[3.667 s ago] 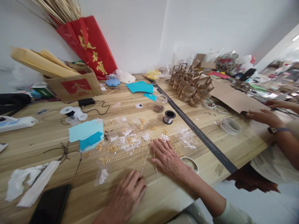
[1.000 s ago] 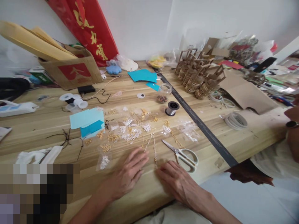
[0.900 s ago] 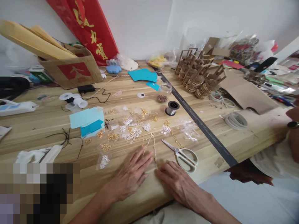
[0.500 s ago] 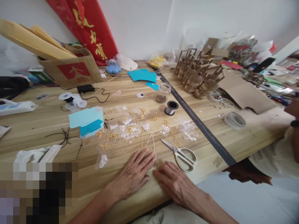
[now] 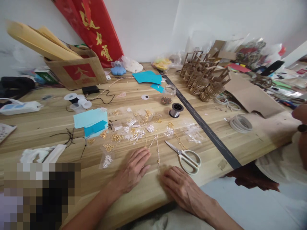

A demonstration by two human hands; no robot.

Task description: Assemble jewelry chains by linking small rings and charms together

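A thin silver chain [image 5: 158, 153] with a round clasp at its top lies on the table in two strands. My left hand [image 5: 134, 166] rests flat on the wood, fingers stretched out over the lower part of the left strand. To the right of the chain's lower end, my right hand [image 5: 181, 187] lies with its fingers curled under; whatever is beneath them is hidden. Scissors [image 5: 184, 156] with pale handles lie just beyond my right hand. A gold chain [image 5: 177, 137] runs from the handles toward small silver rings [image 5: 170, 130].
Small bags of gold and silver findings [image 5: 137, 134] spread ahead of my hands. A wire spool [image 5: 177, 110], a glass jar of beads [image 5: 168, 95] and small wooden baskets [image 5: 203, 78] stand farther back. Another person's arm [image 5: 301, 134] is at the right edge.
My left hand has drawn left and slightly up, uncovering more table beside the right strand. My right hand has shifted slightly right, away from the chain's end. The view has moved a little.
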